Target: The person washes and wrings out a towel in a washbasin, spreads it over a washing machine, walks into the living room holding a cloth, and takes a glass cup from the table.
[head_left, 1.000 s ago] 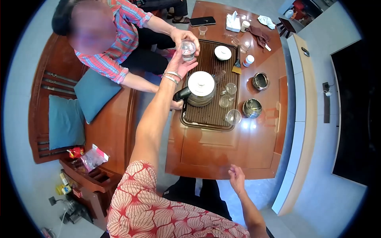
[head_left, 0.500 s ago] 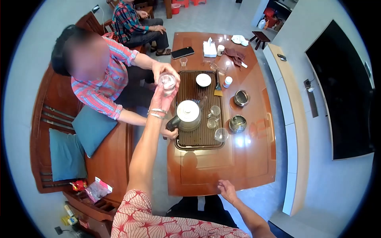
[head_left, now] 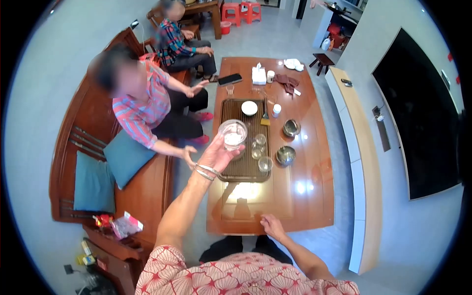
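My left hand (head_left: 219, 155) is raised over the left part of the tea tray (head_left: 246, 178), its fingers wrapped round a clear glass cup (head_left: 232, 132). The hand and cup hide most of the kettle on the tray. My right hand (head_left: 273, 227) is at the table's near edge, with loosely bent fingers and nothing seen in them. A seated person's hand (head_left: 188, 156) is just left of my left wrist, fingers spread. That person's other hand (head_left: 196, 88) is lifted farther back, holding nothing visible. Small glass cups (head_left: 258, 146) stand on the tray's right side.
A white bowl (head_left: 249, 108) and a brush (head_left: 265, 118) lie at the tray's far end. Two dark metallic pots (head_left: 286, 155) stand right of it. Farther back are a phone (head_left: 230, 79), a tissue box (head_left: 258, 75) and a brown cloth (head_left: 286, 83). Another person (head_left: 182, 49) sits behind.
My left hand has drawn the glass cup back toward me and rightward, out of the seated person's hand. That person's other hand has let go of the kettle handle. My view has shifted slightly.
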{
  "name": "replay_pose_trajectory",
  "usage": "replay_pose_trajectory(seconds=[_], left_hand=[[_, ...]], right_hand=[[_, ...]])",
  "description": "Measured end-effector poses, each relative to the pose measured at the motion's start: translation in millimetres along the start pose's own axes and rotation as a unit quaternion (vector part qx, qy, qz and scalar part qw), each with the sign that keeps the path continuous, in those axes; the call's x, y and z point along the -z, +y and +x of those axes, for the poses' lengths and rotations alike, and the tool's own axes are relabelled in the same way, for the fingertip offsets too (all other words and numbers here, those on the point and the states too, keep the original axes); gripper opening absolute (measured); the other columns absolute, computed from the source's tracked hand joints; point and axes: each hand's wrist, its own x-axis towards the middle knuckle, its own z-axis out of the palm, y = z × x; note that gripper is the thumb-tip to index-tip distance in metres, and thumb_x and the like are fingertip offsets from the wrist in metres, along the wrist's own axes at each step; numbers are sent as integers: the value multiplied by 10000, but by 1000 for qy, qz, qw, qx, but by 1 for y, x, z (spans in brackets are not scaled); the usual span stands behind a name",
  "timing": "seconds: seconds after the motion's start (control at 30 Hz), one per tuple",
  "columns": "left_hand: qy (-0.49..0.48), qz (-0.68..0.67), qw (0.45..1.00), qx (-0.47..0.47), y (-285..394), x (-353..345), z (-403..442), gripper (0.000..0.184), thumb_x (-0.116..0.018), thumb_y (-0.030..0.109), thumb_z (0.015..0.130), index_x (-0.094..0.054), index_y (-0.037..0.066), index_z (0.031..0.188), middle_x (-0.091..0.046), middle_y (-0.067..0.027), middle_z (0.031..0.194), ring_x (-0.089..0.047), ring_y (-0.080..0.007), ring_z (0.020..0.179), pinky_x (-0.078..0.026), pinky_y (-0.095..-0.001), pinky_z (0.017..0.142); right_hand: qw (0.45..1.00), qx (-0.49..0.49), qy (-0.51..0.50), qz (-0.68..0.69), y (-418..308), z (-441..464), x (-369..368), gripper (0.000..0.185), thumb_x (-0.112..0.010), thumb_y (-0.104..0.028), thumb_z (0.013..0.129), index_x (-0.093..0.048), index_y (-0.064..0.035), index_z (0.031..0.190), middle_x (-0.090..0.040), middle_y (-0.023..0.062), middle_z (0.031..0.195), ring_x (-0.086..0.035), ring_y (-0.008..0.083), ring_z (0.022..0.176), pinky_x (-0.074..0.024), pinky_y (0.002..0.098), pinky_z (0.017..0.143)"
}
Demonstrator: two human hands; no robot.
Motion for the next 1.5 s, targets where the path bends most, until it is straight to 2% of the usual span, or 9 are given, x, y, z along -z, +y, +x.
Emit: replay_pose_trajectory(seconds=[0.2,0.27,0.47,0.63,0.83,0.87,0.97,1.1,1.5], left_hand=[[-58,26,997,38,-16,-73,-45,611,-546,417,781,-321,85,1242,-461,-126,1143,-521,-330,940,-460,-284,597],[-63,20,998,20,-18,-106,-62,589,-552,366,795,-308,64,1238,-509,-100,1075,-567,-244,841,-446,-257,541],[-70,77,994,36,-21,-154,-104,768,-602,465,718,-243,81,1277,-481,-102,1097,-557,-203,840,-430,-236,556],[-77,181,978,72,-12,-208,-128,869,-734,230,645,-188,82,1305,-457,-99,1139,-547,-192,871,-451,-273,571],[-89,280,952,84,6,-253,-138,786,-696,11,648,-240,44,1287,-414,-83,1208,-443,-161,1068,-377,-303,886],[-77,297,946,105,9,-260,-140,776,-688,-3,653,-243,39,1286,-409,-81,1215,-425,-156,1093,-356,-306,919],[-215,359,906,62,19,-278,-137,782,-677,19,682,-203,33,1304,-376,-67,1249,-363,-140,1143,-301,-315,964],[-368,258,876,176,10,-268,-116,752,-663,76,714,-200,13,1303,-367,-82,1240,-395,-146,1101,-332,-304,927],[-446,293,845,29,17,-324,-125,576,-512,217,825,-264,-54,1269,-332,-146,1265,-447,-202,1006,-415,-286,797]], right_hand=[[1000,15,-17,15,10,-12,21,234,-510,-128,756,-553,-21,960,-558,175,816,-552,324,791,-437,373,713],[999,3,-23,31,16,-15,27,228,-508,-127,755,-558,-19,949,-561,175,820,-553,322,789,-439,369,713],[1000,-26,-6,15,43,-35,37,219,-497,-141,745,-583,-21,907,-581,182,847,-560,322,790,-444,366,721],[999,-38,-22,-6,64,-44,33,226,-489,-164,714,-597,-28,860,-581,187,830,-549,340,800,-431,392,734],[995,-78,-61,-6,46,-37,47,236,-467,-178,717,-602,-31,842,-586,192,794,-572,329,756,-452,377,694],[1000,17,26,-1,54,-38,41,237,-464,-185,722,-604,-37,844,-588,185,771,-575,328,735,-454,379,684],[997,-46,-34,-43,64,-31,38,248,-461,-201,731,-612,-59,868,-585,192,747,-577,335,701,-452,395,656],[997,-77,-15,-14,68,-31,34,251,-473,-205,730,-610,-57,878,-579,207,747,-577,337,711,-450,399,655],[996,-85,21,16,71,-43,36,251,-461,-181,752,-589,-54,926,-576,214,766,-570,351,715,-446,412,657]])
